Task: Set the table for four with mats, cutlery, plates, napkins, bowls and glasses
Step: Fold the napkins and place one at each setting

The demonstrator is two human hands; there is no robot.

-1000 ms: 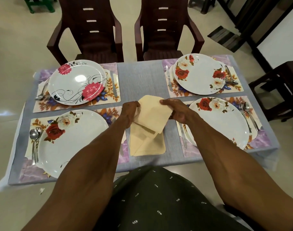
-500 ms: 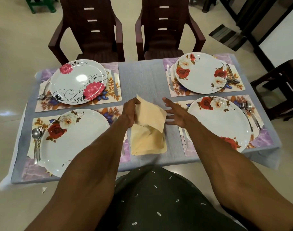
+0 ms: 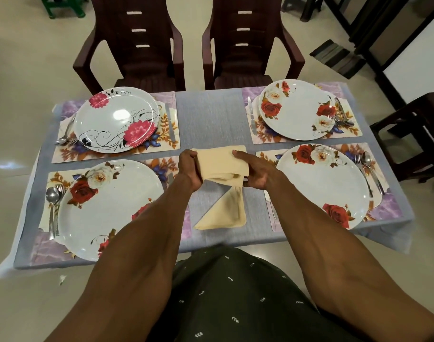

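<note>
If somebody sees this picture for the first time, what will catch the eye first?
Probably the cream napkin held up over the middle of the table by the left hand and the right hand, with another folded napkin lying below it. Next come the four flowered plates, one on each mat at the corners.

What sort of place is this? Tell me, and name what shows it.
Probably a home dining area, perhaps a small eatery. A cloth-covered table holds four floral plates, such as the pink-flowered plate, on mats with cutlery. Two brown plastic armchairs, one being the left chair, stand on a pale tiled floor.
</note>
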